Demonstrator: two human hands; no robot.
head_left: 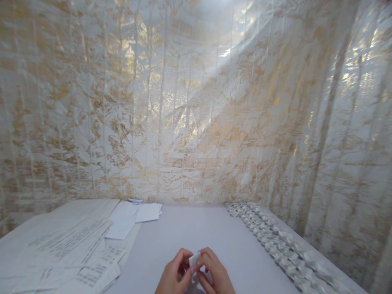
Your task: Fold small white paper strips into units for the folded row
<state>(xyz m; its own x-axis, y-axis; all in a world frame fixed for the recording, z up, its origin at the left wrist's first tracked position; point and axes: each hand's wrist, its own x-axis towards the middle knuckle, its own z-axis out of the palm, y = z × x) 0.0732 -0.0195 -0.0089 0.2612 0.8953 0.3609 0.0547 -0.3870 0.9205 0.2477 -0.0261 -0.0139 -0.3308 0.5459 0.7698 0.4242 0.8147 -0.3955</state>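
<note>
Small white piece of paper [194, 259], looked folded, sat between two bare hands over the near edge of the pale, smooth tabletop [183, 224], about mid-width; fingers covered most of it, so full shape and fold count couldn't be told. Left hand [177, 271] was curled narrow, thumb and fingers pinching the piece's left side. Right hand [214, 271] was also narrow, bent fingers gripping the right side. Whether the piece touched the tabletop couldn't be made out.

Handling, judged by look: very light, next to no weight to carry. Thin and bendy as a single layer, probably stiffer where doubled. Dry and matte, so slip risk low. Not brittle, but likely to crease in the wrong spot or tear if pulled hard. Best hold: fingertip pinch on opposite edges, thumb under, fingers over, light pressure along any crease; a full-fist grip would have crushed it.

Rest: overlapping off-white printed sheets [73, 241] covered the tabletop's left part. Blank white rectangular paper slips [147, 212] lay at its far edge, left of centre. Long rows of knobbly grey-white folded pieces [275, 245], material too blurred to confirm, ran down its right side.
</note>
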